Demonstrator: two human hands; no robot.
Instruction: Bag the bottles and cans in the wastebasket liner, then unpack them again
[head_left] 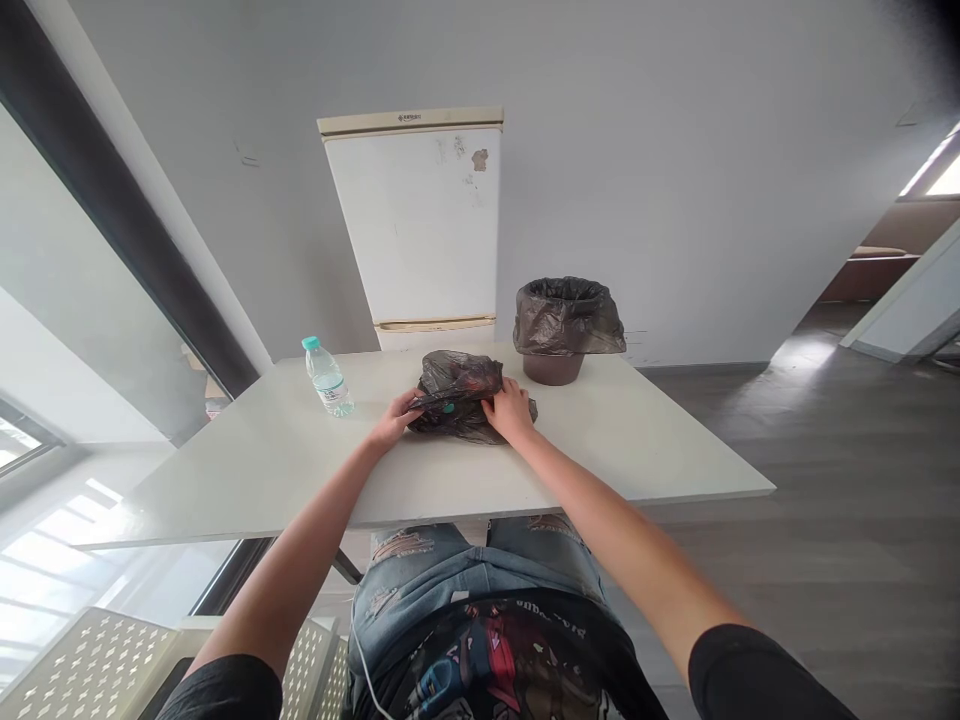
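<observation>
A black plastic garbage bag (461, 375) lies bunched up on the white table (600, 450), with something reddish and a small green spot showing through its thin film. On its left side my left hand (397, 418) pinches the edge of the bag between thumb and fingers. My right hand (511, 408) grips the bag's right side, its fingers curled over the plastic. What else is inside the bag I cannot make out.
A clear water bottle (330, 382) with a teal cap stands at the left of the table. Towards the back right is a brown trash bin (553, 368) lined with a black bag. Behind the table stands a white fridge (427, 220); perforated plastic crates (97, 660) are at lower left.
</observation>
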